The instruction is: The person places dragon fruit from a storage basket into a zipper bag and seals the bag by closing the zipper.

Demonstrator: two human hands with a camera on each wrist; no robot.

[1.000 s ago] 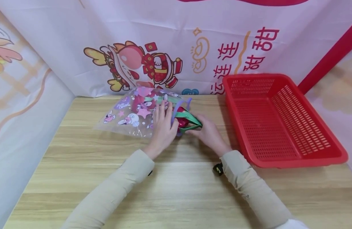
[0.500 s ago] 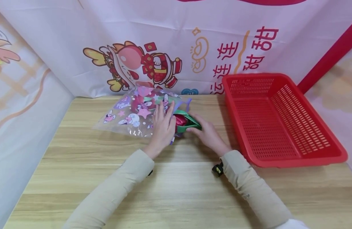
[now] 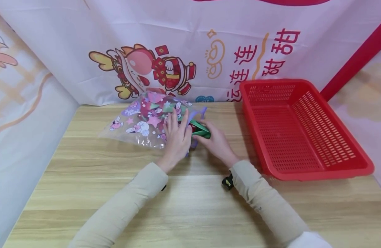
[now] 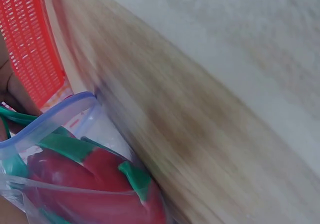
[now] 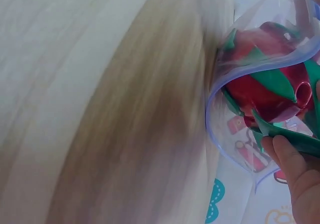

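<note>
A clear zip bag [image 3: 137, 129] with a purple rim and cartoon prints lies near the back of the table. Inside it sits what looks like a model dragon fruit, a glossy red body [image 5: 265, 96] with green pointed scales, whose long tips stick out of the bag's mouth. My left hand [image 3: 177, 139] rests on top of the bag beside the mouth, its fingers extended. At the opening, my right hand [image 3: 216, 141] pinches the green tips [image 3: 202, 132] between thumb and fingers. The left wrist view shows the red body [image 4: 95, 179] through the film.
To the right stands a red perforated basket [image 3: 261, 151] on the wooden table [image 3: 190, 210]. A printed white cloth [image 3: 184, 34] hangs right behind the bag, and another cloth [image 3: 32, 137] borders the table's left side.
My right hand has moved leftward, and the green tips have gone deeper into the bag's mouth. My left hand stays in nearly the same place on the bag.
</note>
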